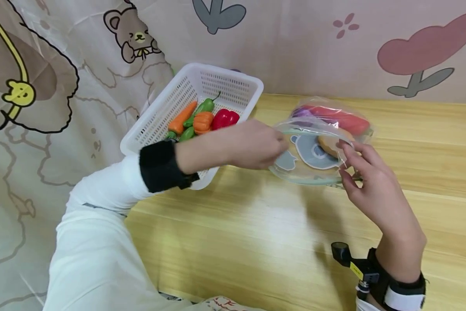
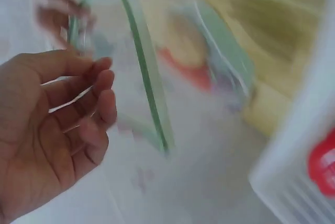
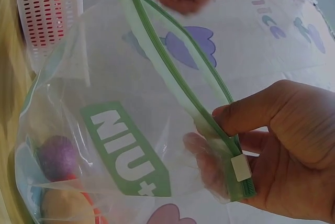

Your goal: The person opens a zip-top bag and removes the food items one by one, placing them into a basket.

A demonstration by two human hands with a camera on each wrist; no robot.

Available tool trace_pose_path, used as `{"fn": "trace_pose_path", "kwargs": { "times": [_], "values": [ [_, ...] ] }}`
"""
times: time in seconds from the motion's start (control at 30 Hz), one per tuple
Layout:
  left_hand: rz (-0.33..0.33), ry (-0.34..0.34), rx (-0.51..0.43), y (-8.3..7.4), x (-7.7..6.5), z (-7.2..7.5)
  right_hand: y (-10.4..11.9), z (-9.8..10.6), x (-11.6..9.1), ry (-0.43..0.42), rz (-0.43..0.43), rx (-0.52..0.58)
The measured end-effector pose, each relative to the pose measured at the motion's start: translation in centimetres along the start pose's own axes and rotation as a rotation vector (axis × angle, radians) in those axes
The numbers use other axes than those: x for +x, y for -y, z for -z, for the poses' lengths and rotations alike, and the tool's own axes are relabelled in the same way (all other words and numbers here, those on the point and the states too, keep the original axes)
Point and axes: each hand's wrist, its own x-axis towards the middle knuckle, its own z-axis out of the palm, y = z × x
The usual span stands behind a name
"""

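A clear slider zip bag with a green seal stands with its mouth parted. My right hand pinches one end of the seal between thumb and fingers, near the white slider. Inside the bag lie a round tan piece, a purple piece and a long red piece, their exact kinds unclear through the plastic. My left hand is by the opposite end of the mouth. Its fingers curl loosely in the left wrist view, with nothing visible between them.
Left of the bag, a white slotted basket holds a toy carrot, a small orange pumpkin, a red bell pepper and green peppers. Printed cloth hangs behind the wooden table and along its left side.
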Motion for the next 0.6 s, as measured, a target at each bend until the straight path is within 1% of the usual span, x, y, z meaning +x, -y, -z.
{"fn": "trace_pose_path", "kwargs": {
  "times": [0.07,0.1,0.17,0.3,0.33,0.4,0.43,0.47,0.53,0.57,0.6],
  "values": [
    [-0.073,0.046,0.043,-1.3,1.8,0.0,0.0,0.0,0.0,0.002,0.004,0.003],
    [-0.096,0.066,0.069,-1.8,2.8,-0.1,0.0,0.0,0.1,0.002,0.007,0.006],
    [-0.121,0.126,0.134,-2.6,4.8,-0.4,0.1,-0.1,0.1,0.0,0.017,0.005],
    [-0.164,0.203,0.284,-3.5,8.7,-1.2,0.1,-0.2,0.1,-0.004,0.032,-0.008],
    [-0.18,0.233,0.319,-3.6,9.7,-1.2,0.2,-0.2,0.1,-0.006,0.036,-0.016],
    [-0.215,0.272,0.394,-3.8,11.5,-1.4,0.3,-0.3,0.2,-0.008,0.037,-0.028],
    [-0.215,0.309,0.421,-3.8,12.4,-1.4,0.4,-0.4,0.2,-0.008,0.036,-0.032],
    [-0.2,0.356,0.424,-3.8,13.2,-1.3,0.5,-0.4,0.2,-0.009,0.037,-0.037],
    [-0.15,0.449,0.415,-3.9,14.7,-1.1,0.7,-0.5,0.2,-0.013,0.04,-0.047],
    [-0.12,0.47,0.394,-3.8,15.3,-1.1,0.8,-0.5,0.2,-0.016,0.042,-0.049],
    [-0.078,0.501,0.352,-3.8,15.8,-1.2,0.9,-0.5,0.2,-0.017,0.043,-0.051]
  ]
}}
